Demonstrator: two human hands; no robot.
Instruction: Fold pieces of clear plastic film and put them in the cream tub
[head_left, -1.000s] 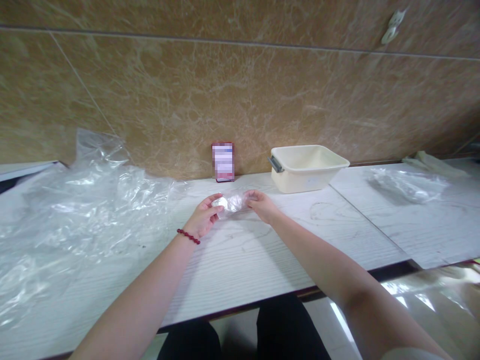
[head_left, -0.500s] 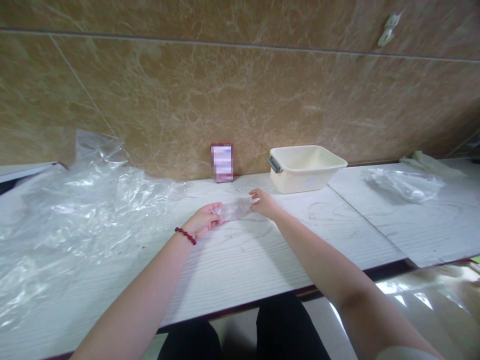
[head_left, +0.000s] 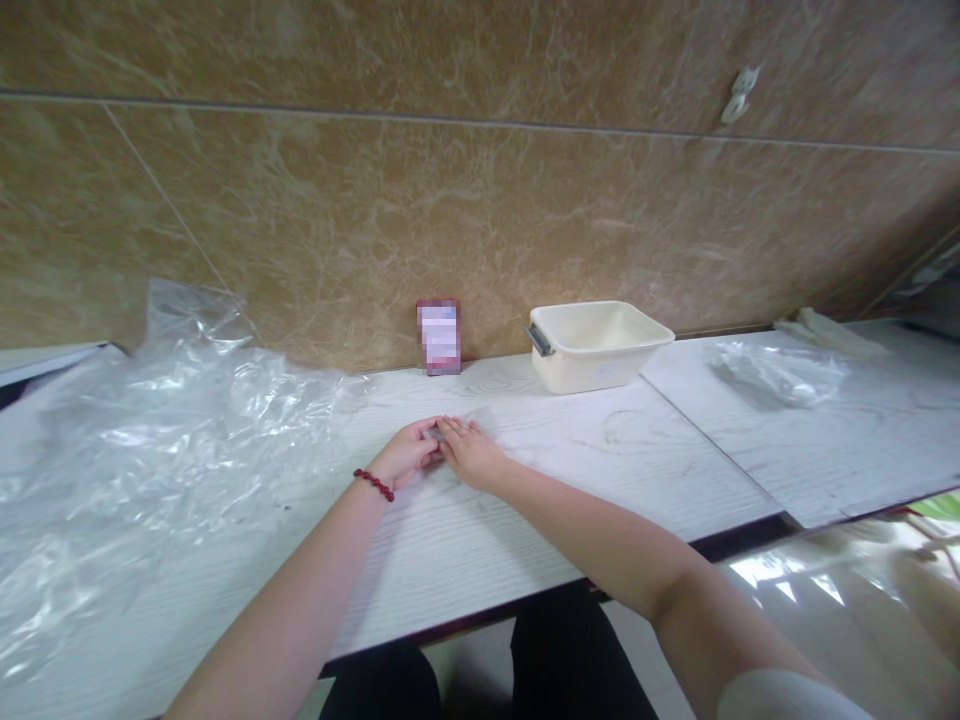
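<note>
Left of the tub (head_left: 585, 374), a bag (head_left: 484, 417) pinched by the left hand (head_left: 407, 454) could be creased if pressed unevenly beneath the right hand's (head_left: 475, 458) straight, ungripping fingers.

Glossy, crinkled plastic sheeting (head_left: 202, 420) at nine o'clock, smooth, veined, stone-look wall (head_left: 480, 200) at twelve, smooth plastic tub (head_left: 592, 372) at three, thin clear plastic film (head_left: 483, 417) near centre, matt wood-grain tabletop (head_left: 487, 540) at six, shiny beads (head_left: 373, 485) at eight, polished floor (head_left: 817, 600) at four.
</note>
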